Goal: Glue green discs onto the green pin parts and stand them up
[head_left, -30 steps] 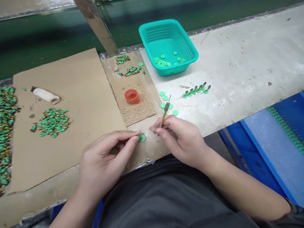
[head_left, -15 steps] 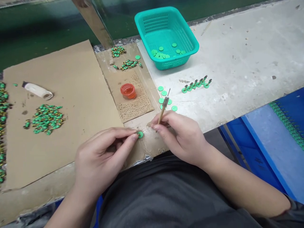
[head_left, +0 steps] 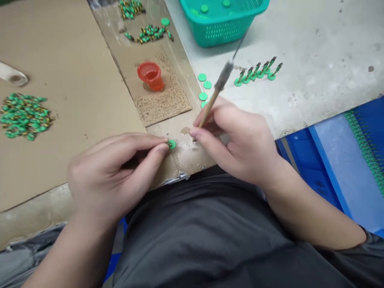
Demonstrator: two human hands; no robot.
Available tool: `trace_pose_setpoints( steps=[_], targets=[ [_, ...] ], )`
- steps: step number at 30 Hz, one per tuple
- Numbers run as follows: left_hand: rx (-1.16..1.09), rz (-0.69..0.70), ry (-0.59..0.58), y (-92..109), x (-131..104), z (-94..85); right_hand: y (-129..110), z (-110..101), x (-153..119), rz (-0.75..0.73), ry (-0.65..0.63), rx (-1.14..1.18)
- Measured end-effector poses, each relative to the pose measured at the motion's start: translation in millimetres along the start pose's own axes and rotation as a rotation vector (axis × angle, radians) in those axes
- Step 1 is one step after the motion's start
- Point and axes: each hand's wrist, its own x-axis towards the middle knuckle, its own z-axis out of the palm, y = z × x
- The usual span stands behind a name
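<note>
My left hand (head_left: 120, 172) pinches a small piece at a green disc (head_left: 172, 144) by the table's front edge; the piece is mostly hidden by the fingertips. In my right hand (head_left: 240, 140) is a thin wooden-handled tool (head_left: 216, 90) with a dark collar and a fine metal tip pointing up and away. Loose green discs (head_left: 203, 96) lie beyond the right hand. Farther right stands a row of discs with small dark-and-green figures (head_left: 258, 72) upright on them. A red cup (head_left: 151, 76) of liquid sits on a speckled cardboard piece (head_left: 163, 106).
A teal basket (head_left: 217, 34) holding green discs stands at the back. Piles of small green figures (head_left: 25, 116) lie on cardboard at left and at the back (head_left: 150, 34). A white bottle (head_left: 13, 75) is at far left. Blue trays (head_left: 345, 160) sit below the table at right.
The view has shifted down and closer, so the table items sit higher in the picture. My right hand has tilted the tool farther to the right. My left hand still pinches at the disc.
</note>
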Motion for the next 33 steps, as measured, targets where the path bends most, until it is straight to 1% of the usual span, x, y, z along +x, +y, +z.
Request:
trace_pose_setpoints(
  steps=[4, 6, 9, 11, 14, 15, 19, 21, 25, 29, 33],
  targets=[
    [-0.054, -0.116, -0.008, -3.3, -3.5, 2.1, -10.1, 5.3, 5.3, -0.006, 0.016, -0.026],
    [-0.069, -0.163, -0.004, -2.8, -4.8, 3.1, -15.2, 11.1, 8.5, 0.019, -0.010, -0.021],
    [-0.075, -0.195, 0.001, -1.4, -5.9, 4.3, -17.8, 18.8, 11.9, 0.092, -0.068, -0.029],
    [-0.069, -0.209, -0.002, -1.2, -6.1, 4.9, -15.7, 22.1, 12.7, 0.083, -0.069, -0.013],
    [-0.057, -0.192, -0.002, -1.9, -5.8, 5.0, -11.7, 24.4, 13.2, 0.016, -0.053, 0.031],
    [-0.056, -0.182, -0.003, -2.2, -5.7, 4.9, -11.2, 24.5, 13.5, 0.020, -0.059, 0.032],
    [-0.054, -0.190, -0.002, -2.2, -5.8, 3.7, -14.1, 24.3, 15.9, 0.117, -0.122, 0.017],
    [-0.053, -0.191, -0.007, -2.1, -6.2, 2.9, -15.4, 24.6, 16.8, 0.121, -0.128, 0.027],
    [-0.051, -0.142, 0.001, -2.2, -6.2, 2.5, -14.0, 26.5, 16.5, 0.072, -0.127, 0.022],
    [-0.039, -0.059, 0.001, -2.4, -4.5, 3.4, -11.9, 29.0, 15.9, -0.012, -0.105, -0.032],
    [-0.028, -0.034, 0.017, -3.0, -2.9, 3.5, -11.3, 30.6, 16.3, -0.013, -0.093, -0.054]
  ],
)
